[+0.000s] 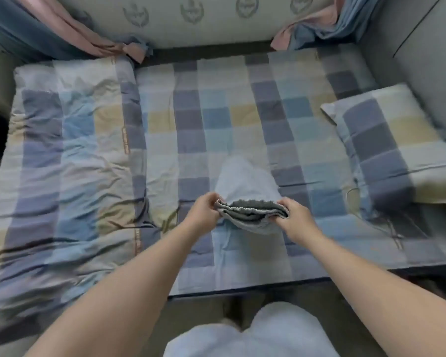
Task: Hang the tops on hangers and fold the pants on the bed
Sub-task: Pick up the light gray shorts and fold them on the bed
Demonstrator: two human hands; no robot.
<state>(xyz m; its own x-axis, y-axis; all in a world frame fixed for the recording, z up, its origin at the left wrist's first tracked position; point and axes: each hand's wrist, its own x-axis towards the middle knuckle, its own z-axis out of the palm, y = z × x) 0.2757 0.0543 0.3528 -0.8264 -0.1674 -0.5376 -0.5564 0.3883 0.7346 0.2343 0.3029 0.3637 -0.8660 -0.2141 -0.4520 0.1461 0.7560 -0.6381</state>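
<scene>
Pants (245, 181) of a pale grey-blue cloth are held over the near middle of the bed (242, 112), not far from its front edge. The waistband (252, 211), gathered and doubled over, is stretched between the two hands, and the rest of the cloth goes away from the person and lies on the sheet. The left hand (204, 211) pinches the left end of the waistband with curled fingers, and the right hand (294, 215) grips the right end in the same way; both forearms reach forward from the bottom of the view. The bed is covered with a sheet in blue, grey and yellow squares. On its left side lies a thick quilt (70, 150) of the same pattern, wrinkled and folded lengthwise. On the right side rests a pillow (392, 143), also checked, well apart from the pants. Behind the bed, pink and blue curtains (62, 21) hang at both far corners, with a pale wall (191, 14) bearing crest marks between them. At the bottom edge the person's knees (255, 336) show in light cloth.
</scene>
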